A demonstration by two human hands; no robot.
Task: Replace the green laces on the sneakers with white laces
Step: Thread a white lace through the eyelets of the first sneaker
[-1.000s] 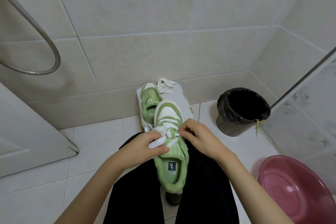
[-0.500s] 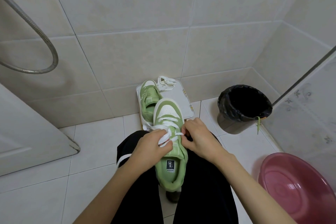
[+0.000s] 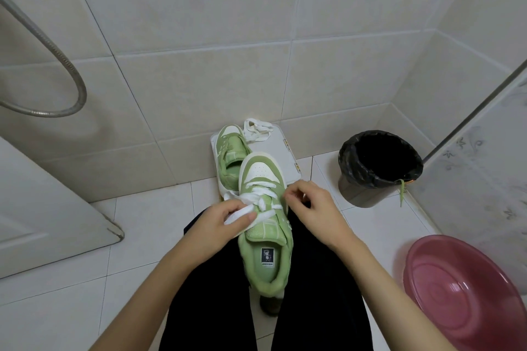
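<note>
The near sneaker (image 3: 261, 172) lies on my lap, toe pointing away, part-laced with the white lace (image 3: 258, 188). My left grip (image 3: 218, 222) pinches a loose stretch of that lace. My right grip (image 3: 312, 205) curls at the sneaker's right eyelet edge, seemingly pinching it. The second sneaker (image 3: 229, 155) sits beyond.

Soft, even, fairly bright light fills the room, with no hard glare. The bin (image 3: 365, 191) holds the darkest patch. Above and left of it, the tile lines on the wall (image 3: 199, 23) lean and bow with wide-angle distortion. Below and right of the bin, the basin (image 3: 467, 293) shows a dull sheen. Detail is slightly soft throughout.
</note>
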